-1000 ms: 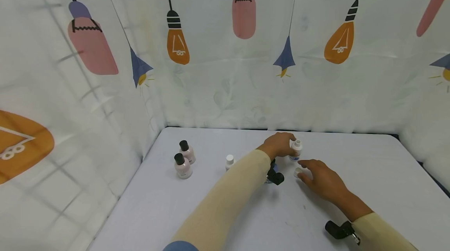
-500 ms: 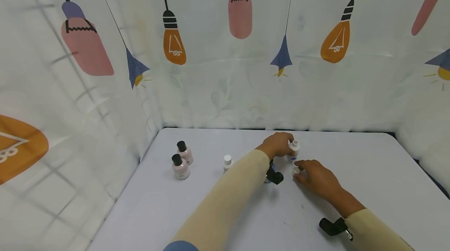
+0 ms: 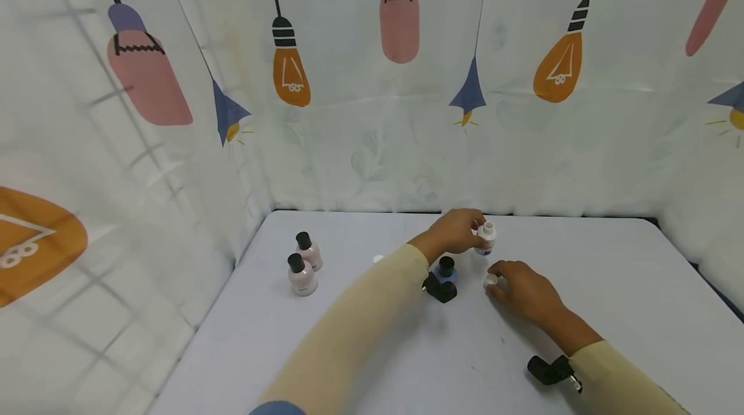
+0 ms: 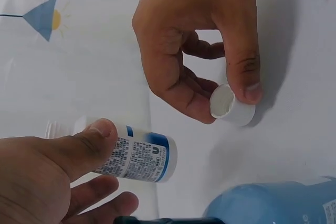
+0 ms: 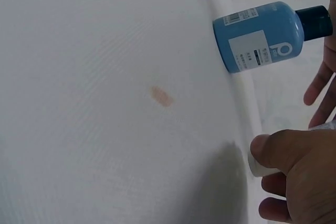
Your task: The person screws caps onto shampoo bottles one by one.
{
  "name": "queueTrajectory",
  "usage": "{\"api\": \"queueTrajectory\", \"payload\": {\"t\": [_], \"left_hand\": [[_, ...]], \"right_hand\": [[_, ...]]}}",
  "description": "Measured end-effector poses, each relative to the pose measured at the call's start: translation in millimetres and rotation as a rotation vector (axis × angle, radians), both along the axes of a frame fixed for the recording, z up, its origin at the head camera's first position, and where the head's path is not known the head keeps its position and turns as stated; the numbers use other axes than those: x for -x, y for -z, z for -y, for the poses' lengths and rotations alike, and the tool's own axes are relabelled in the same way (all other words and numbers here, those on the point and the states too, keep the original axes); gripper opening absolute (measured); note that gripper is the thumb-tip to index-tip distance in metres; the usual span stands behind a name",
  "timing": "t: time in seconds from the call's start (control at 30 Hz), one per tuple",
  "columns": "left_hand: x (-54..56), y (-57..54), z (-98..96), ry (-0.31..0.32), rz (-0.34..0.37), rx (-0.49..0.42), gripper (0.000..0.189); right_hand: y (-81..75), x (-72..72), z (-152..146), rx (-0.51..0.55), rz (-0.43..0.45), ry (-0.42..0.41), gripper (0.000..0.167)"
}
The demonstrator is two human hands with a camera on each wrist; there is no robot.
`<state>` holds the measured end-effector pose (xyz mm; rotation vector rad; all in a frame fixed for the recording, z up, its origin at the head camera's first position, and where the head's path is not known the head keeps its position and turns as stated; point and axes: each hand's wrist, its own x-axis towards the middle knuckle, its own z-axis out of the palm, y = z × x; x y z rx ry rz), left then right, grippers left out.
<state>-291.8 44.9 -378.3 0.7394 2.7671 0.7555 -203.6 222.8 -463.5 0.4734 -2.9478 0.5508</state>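
My left hand point(image 3: 456, 232) grips a small white bottle point(image 4: 142, 156) with blue bands and printed text, its threaded neck bare. Thumb and fingers wrap the upper part of it, and the bottle is upright in the head view. Nearer me and to the right, my right hand point(image 3: 529, 292) pinches a white cap point(image 4: 236, 107) between thumb and fingers. The cap's open end shows in the left wrist view. Just in front of my left wrist stands a blue bottle point(image 5: 257, 38) with a black cap, touched by neither hand.
Two pale pink bottles with black caps, a front one point(image 3: 302, 278) and a rear one point(image 3: 310, 252), stand on the left of the white table point(image 3: 244, 337). A white cap top point(image 3: 378, 258) peeks over my left sleeve point(image 3: 354, 312). Patterned cloth point(image 3: 360, 157) surrounds the table.
My left hand has risen slightly with the white bottle and shifted left, uncovering the blue bottle's black cap. The left sleeve now hides more of the white-capped bottle. My right fingers have closed onto the cap.
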Motion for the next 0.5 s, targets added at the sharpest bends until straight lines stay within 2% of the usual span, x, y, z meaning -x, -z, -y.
{"api": "queueTrajectory", "payload": {"t": [0.3,0.5], "left_hand": [[-15.1,-9.7,14.0,0.022,0.015,-0.162,0.037],[-23.6,-22.0,28.3,0.03,0.019,-0.211,0.039]], "right_hand": [[-5.4,-2.9,-1,0.021,-0.011,0.0,0.037],[-13.4,-7.2,2,0.025,-0.008,-0.014,0.039]]}}
